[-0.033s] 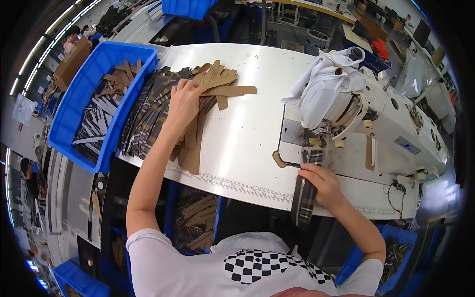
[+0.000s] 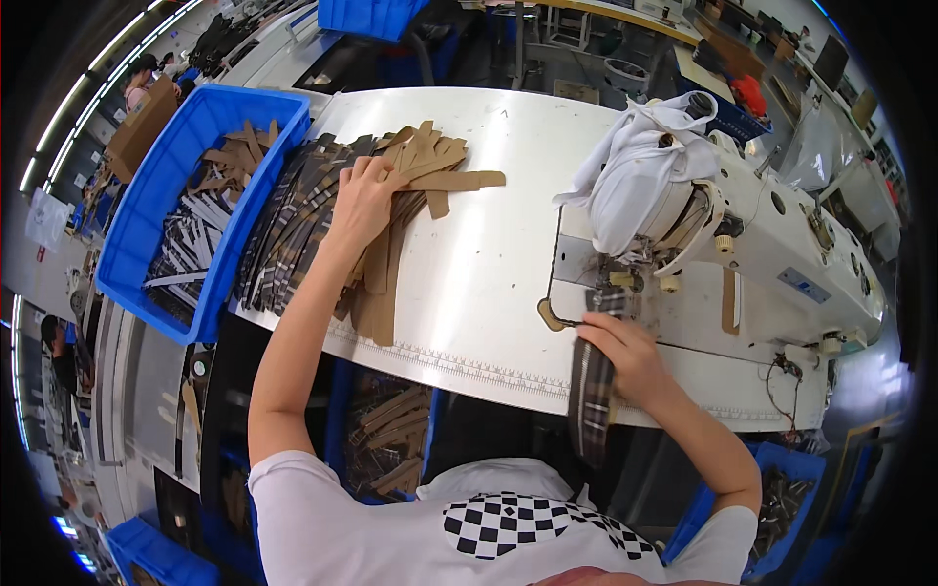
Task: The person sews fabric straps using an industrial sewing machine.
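My right hand (image 2: 630, 359) is closed on a dark plaid fabric strip (image 2: 592, 396) in front of the sewing machine (image 2: 782, 234). The strip's far end lies near the needle area, and its near end hangs over the table's front edge. On the left, my left hand (image 2: 360, 207) rests on a spread pile of strips with its fingers curled and pinching down. Plaid strips (image 2: 293, 215) lie to the left of that hand, brown strips (image 2: 430, 161) to its right and under it. Its fingertips are partly hidden, so the exact strip between them is unclear.
A blue bin (image 2: 210, 303) holding brown and light strips stands left of the pile. White cloth (image 2: 645, 161) drapes the machine head. A ruler scale (image 2: 469, 369) runs along the front of the white table (image 2: 479, 283). Below are blue bins of strips (image 2: 386, 430).
My right hand has shifted slightly left with the plaid strip, whose hanging end has swung a little lower. The left hand stays almost still on the pile.
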The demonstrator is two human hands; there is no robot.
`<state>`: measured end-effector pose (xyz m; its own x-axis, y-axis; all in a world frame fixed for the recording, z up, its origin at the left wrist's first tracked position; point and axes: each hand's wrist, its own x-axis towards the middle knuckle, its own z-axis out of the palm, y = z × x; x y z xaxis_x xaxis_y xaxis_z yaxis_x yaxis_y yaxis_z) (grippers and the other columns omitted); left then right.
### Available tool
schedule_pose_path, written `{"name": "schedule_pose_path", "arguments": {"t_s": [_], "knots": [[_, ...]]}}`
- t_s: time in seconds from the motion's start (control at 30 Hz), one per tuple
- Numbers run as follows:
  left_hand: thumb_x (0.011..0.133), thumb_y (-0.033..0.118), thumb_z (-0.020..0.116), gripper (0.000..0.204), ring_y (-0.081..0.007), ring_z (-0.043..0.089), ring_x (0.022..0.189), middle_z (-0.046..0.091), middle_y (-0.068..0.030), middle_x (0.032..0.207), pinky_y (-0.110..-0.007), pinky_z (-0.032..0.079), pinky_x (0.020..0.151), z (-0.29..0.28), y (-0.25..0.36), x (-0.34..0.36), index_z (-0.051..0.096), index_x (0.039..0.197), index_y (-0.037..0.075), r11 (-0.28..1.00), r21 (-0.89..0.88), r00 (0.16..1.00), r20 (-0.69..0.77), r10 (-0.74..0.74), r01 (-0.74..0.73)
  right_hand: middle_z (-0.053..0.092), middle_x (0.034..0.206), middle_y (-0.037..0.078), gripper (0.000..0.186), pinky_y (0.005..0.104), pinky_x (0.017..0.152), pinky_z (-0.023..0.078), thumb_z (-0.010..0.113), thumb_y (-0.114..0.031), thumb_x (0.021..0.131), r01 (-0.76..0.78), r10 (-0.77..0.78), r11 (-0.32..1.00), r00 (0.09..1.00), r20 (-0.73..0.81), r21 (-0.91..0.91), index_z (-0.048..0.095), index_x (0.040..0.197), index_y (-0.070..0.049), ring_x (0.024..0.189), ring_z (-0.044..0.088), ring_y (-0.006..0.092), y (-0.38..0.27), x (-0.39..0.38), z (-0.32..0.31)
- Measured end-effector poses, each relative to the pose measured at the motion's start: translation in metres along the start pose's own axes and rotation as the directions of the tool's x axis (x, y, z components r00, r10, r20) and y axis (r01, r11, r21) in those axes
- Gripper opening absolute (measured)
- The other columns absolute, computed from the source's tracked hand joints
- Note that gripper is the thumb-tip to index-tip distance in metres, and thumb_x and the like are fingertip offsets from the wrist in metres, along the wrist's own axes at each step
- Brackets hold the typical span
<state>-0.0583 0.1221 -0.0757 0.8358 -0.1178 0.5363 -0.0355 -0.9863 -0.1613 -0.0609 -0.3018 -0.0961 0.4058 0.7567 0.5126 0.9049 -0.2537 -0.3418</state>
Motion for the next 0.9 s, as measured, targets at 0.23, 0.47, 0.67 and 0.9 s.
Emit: {"name": "schedule_pose_path", "arguments": {"t_s": [0.23,0.47,0.67,0.9], "knots": [[0.076,0.007,0.071,0.023,-0.0234,0.056,0.099,0.061,-0.0038,0.101,-0.037,0.042,0.085,0.002,-0.005,0.021,0.070,0.098,0.012,0.975,-0.221,0.999,0.034,0.020,-0.012,0.060,0.127,0.011,0.045,0.0326,0.072,0.051,0.064,0.002,0.070,0.345,-0.366,0.917,0.928,0.075,0.203,0.064,0.114,-0.005,0.075,0.057,0.0244,-0.009,0.059,0.029],[0.082,0.013,0.070,0.025,-0.0306,0.066,0.089,0.071,-0.0105,0.092,-0.039,0.050,0.078,0.018,-0.016,0.046,0.068,0.106,0.006,0.861,-0.407,0.938,0.287,-0.197,0.305,0.061,0.126,0.012,0.044,0.0330,0.068,0.050,0.066,-0.004,0.071,0.374,-0.383,0.904,0.924,0.003,0.205,0.066,0.114,-0.008,0.075,0.059,0.0275,-0.017,0.012,-0.002],[0.078,0.020,0.071,0.025,-0.0327,0.068,0.082,0.071,-0.0162,0.085,-0.037,0.053,0.077,0.012,-0.021,0.047,0.073,0.101,0.009,0.783,-0.448,0.890,0.352,-0.290,0.432,0.061,0.125,0.012,0.046,0.0342,0.073,0.051,0.075,-0.015,0.068,0.175,-0.172,0.981,0.984,-0.044,0.085,0.067,0.113,-0.008,0.086,0.062,0.0314,-0.001,-0.025,-0.031],[0.081,0.008,0.065,0.019,-0.0269,0.066,0.079,0.070,-0.0095,0.085,-0.037,0.053,0.069,-0.011,-0.022,0.046,0.072,0.098,0.012,0.957,-0.086,0.906,-0.308,-0.291,0.278,0.061,0.125,0.011,0.044,0.0366,0.074,0.051,0.074,-0.016,0.070,0.028,-0.030,0.999,0.992,-0.126,-0.017,0.067,0.113,-0.007,0.086,0.061,0.0319,0.013,-0.046,-0.022]]}}
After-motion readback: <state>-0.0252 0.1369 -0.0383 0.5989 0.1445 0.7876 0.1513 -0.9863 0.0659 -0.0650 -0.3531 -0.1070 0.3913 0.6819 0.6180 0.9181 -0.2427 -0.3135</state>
